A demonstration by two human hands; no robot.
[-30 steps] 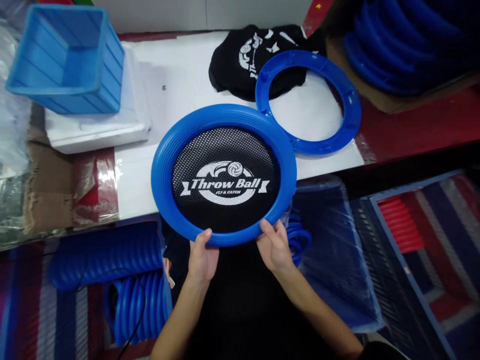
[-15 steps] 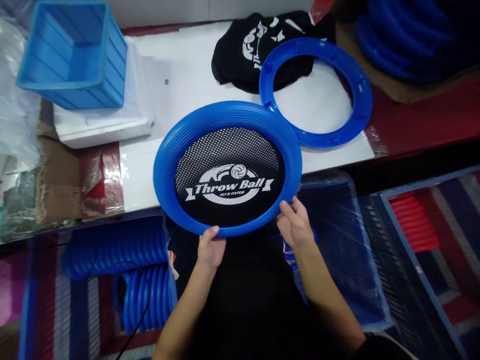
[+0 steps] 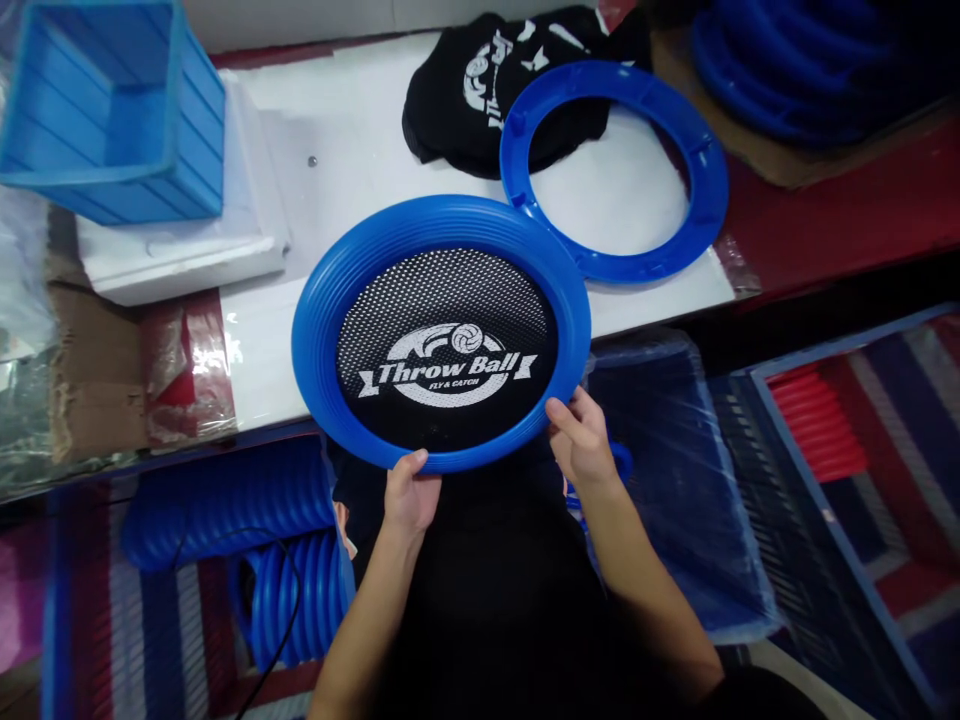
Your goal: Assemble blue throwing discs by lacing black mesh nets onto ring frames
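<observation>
Holding the round blue plastic disc with black mesh centre printed "Throw Ball" [image 3: 441,333] by its near rim, two-handed. Left hand [image 3: 410,497] pinches the rim at the bottom, thumb on top. Right hand [image 3: 581,440] closes on the rim lower right, fingers curled over the edge. Both grips closed on the disc.

Disc sits tilted over the near edge of the white counter [image 3: 375,170], far side overlapping it, near side out over the lap.

Handling, my read: light, rim stiff and ribbed so decent purchase; mesh panel soft and stretchy, likely to give if pressed. Take it at the rim, not the mesh.

Just beyond, an open blue plastic ring [image 3: 613,170] lies flat on the counter, touching or nearly touching the disc's far rim. It partly covers a pile of black printed mesh fabric [image 3: 472,95].

Containers:
- blue plastic square bin [image 3: 112,110], far left, tipped; what shows of the inside looks empty
- cardboard box [image 3: 787,150], far right, stacked blue rings [image 3: 795,60] inside
- striped bags [image 3: 97,600] low left, rows of blue ribbed rims [image 3: 232,500] in them
- clear plastic bag [image 3: 675,480] at right of the lap, dark blue contents, can't tell what
</observation>
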